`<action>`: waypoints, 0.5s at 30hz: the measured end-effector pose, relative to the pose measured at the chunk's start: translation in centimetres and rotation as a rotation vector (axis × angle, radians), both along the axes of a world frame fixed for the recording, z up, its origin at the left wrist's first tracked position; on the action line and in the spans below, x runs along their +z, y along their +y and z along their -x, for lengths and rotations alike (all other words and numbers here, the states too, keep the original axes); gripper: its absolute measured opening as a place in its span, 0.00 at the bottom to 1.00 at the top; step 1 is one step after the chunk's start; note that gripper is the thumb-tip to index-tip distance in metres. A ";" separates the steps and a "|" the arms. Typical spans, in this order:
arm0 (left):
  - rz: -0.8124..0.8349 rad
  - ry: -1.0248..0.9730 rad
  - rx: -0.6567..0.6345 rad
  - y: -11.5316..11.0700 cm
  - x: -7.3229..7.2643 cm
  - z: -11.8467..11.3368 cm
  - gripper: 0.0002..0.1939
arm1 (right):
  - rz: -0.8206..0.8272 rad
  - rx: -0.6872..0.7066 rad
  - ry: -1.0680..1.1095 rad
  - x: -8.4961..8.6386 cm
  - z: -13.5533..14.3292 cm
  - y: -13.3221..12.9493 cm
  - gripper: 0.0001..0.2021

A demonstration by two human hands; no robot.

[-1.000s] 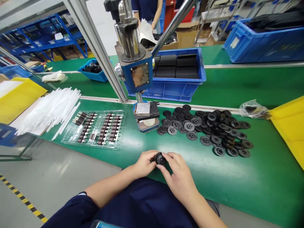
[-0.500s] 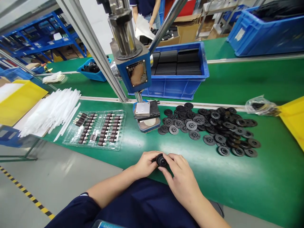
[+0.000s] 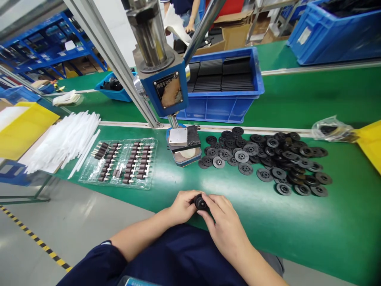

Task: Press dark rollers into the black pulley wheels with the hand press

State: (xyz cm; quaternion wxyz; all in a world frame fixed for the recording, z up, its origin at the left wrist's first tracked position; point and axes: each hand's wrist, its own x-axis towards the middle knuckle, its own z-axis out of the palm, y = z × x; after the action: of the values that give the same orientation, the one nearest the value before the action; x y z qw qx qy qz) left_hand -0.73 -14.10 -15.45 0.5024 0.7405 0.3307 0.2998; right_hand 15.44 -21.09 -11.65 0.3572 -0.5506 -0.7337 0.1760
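Note:
Between my two hands, close to the bench's front edge, is a round black plastic disc (image 3: 201, 202) with a raised hub facing up. My left hand (image 3: 183, 206) pinches its left side between thumb and fingers. On its right side, my right hand (image 3: 222, 216) grips the rim, thumb below and index finger above. Whatever lies under the disc is hidden by my fingers. Beyond my hands stands a hand press (image 3: 169, 87), with a metal-topped black block (image 3: 178, 136) at its base. A heap of similar black discs (image 3: 264, 159) lies to the right.
A clear tray (image 3: 89, 174) holds several brown cylindrical parts with pins. White strips (image 3: 65, 139) are piled at the left. Behind the press sits a blue bin (image 3: 220, 107) of black flat pieces. A co-worker's hand (image 3: 190, 26) shows at the back. A plastic bag (image 3: 331, 129) lies at right.
The view has shifted slightly. Both hands stay on the black disc, which is turned a little; the hands keep nearly the same place.

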 end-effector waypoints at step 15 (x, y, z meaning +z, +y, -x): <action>0.010 0.086 -0.046 -0.2 0.2 -0.1 0.21 | 0.005 0.041 -0.007 -1.9 -0.8 -0.1 0.17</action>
State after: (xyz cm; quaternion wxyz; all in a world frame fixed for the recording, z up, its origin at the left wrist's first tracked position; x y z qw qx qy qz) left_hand -0.62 -14.33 -15.25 0.4983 0.7576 0.3363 0.2541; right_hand 16.27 -21.24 -13.52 0.3495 -0.5369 -0.7456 0.1834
